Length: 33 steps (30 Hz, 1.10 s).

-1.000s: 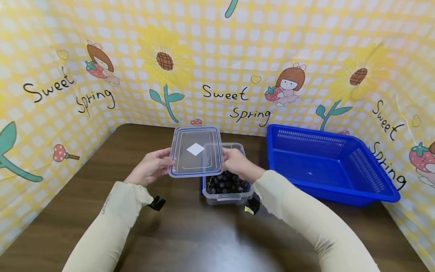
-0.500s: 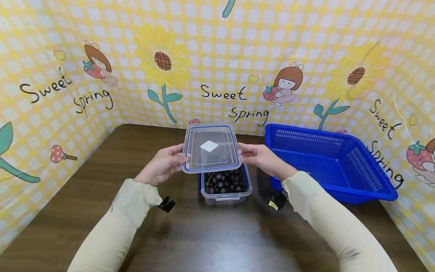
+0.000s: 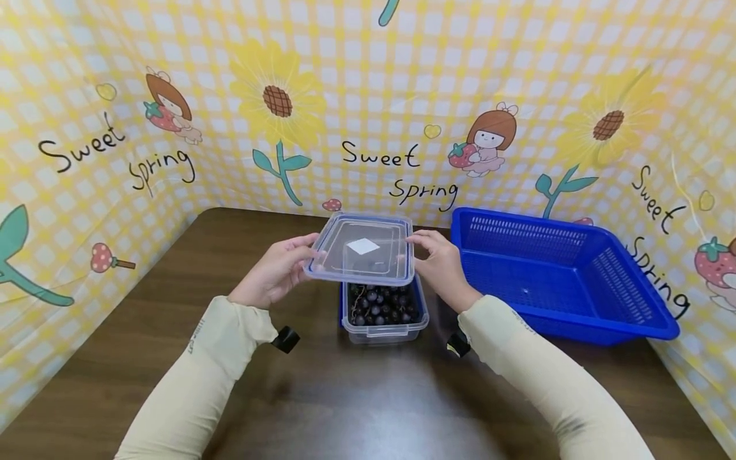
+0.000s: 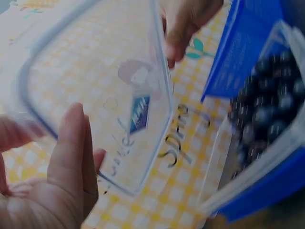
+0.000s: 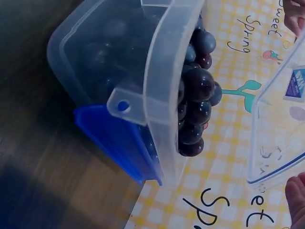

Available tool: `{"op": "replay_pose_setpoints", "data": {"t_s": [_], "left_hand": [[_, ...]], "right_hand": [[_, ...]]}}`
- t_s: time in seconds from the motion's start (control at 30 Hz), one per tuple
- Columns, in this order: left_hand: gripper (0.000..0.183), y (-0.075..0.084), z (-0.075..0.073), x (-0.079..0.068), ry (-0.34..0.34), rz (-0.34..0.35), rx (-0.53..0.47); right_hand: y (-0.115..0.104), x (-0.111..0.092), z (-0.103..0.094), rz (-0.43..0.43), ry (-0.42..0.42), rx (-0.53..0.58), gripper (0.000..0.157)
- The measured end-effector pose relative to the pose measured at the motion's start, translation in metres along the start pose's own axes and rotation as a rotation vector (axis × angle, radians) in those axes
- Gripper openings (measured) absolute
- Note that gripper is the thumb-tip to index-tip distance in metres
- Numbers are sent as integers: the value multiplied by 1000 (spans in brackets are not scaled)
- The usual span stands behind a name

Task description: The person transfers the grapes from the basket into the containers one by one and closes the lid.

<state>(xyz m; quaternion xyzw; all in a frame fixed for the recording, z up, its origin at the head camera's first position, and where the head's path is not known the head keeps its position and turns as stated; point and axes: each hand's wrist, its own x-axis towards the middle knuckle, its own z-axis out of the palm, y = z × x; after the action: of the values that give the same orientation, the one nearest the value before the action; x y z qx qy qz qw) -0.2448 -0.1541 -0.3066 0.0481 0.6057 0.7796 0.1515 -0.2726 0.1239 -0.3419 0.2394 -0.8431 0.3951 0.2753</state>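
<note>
A clear plastic lid [image 3: 374,262] with a blue seal and a white diamond label is held level above a food container. My left hand [image 3: 276,268] pinches its left edge between thumb and fingers. At the right edge, my right hand [image 3: 439,263] grips it with thumb and fingertips. Below, the clear container [image 3: 385,335] stands on the table, filled with dark grapes [image 3: 382,306]; the lid hides its far part. In the right wrist view, a blue clip [image 5: 119,140] hangs down the container's side, and grapes [image 5: 198,90] rise above the rim.
A large blue plastic basket [image 3: 529,281] with slotted sides stands at the right on the brown wooden table [image 3: 276,390]. A yellow checked cloth [image 3: 368,96] with printed flowers and lettering rises behind the table and along both sides.
Both hands have carried the lid rightward, from left of the container to over it. My right hand has shifted its hold along the lid's right edge. The container and basket stay in place.
</note>
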Motion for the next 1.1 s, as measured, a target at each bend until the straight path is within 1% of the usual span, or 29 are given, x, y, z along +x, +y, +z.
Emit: {"op": "replay_pose_setpoints", "data": {"t_s": [0.03, 0.1, 0.17, 0.23, 0.27, 0.33, 0.4, 0.47, 0.5, 0.57, 0.6, 0.63, 0.7, 0.87, 1.0, 1.03, 1.1], "left_hand": [[55, 0, 1, 0, -1, 13, 3], [53, 0, 3, 2, 6, 47, 34], [55, -4, 7, 5, 21, 106, 138], [55, -10, 10, 10, 54, 215, 317], [54, -13, 11, 13, 79, 274, 413], [54, -19, 12, 18, 139, 412, 603], [55, -26, 12, 25, 206, 571, 738], [52, -31, 13, 30, 269, 727, 799], [49, -34, 14, 33, 301, 799, 808], [43, -38, 16, 37, 345, 915, 779], [40, -39, 17, 39, 360, 955, 753], [37, -40, 19, 40, 369, 982, 722], [34, -41, 23, 42, 372, 1003, 648], [30, -39, 32, 45, 355, 1000, 485], [31, -30, 39, 47, 359, 986, 412], [32, -27, 40, 48, 364, 974, 395], [32, -24, 42, 48, 394, 938, 394]], "right_hand": [[1, 0, 0, -11, 14, 20, 28], [2, 1, 0, 2, 41, 46, 23], [1, 2, -1, 52, 57, 88, 19], [3, 5, -4, 130, 70, 149, 16], [3, 6, -5, 163, 78, 163, 15], [3, 9, -8, 207, 99, 200, 18], [4, 11, -9, 235, 127, 220, 18], [4, 13, -9, 241, 157, 224, 21], [4, 13, -8, 242, 167, 228, 22], [4, 14, -7, 242, 183, 248, 26], [3, 15, -6, 244, 189, 264, 27], [3, 15, -6, 247, 198, 280, 29], [1, 15, -6, 257, 214, 328, 33], [-4, 20, -8, 265, 273, 436, 39], [-5, 25, -13, 248, 295, 429, 42], [-4, 26, -14, 245, 294, 420, 43], [-4, 27, -16, 243, 283, 398, 46]]}}
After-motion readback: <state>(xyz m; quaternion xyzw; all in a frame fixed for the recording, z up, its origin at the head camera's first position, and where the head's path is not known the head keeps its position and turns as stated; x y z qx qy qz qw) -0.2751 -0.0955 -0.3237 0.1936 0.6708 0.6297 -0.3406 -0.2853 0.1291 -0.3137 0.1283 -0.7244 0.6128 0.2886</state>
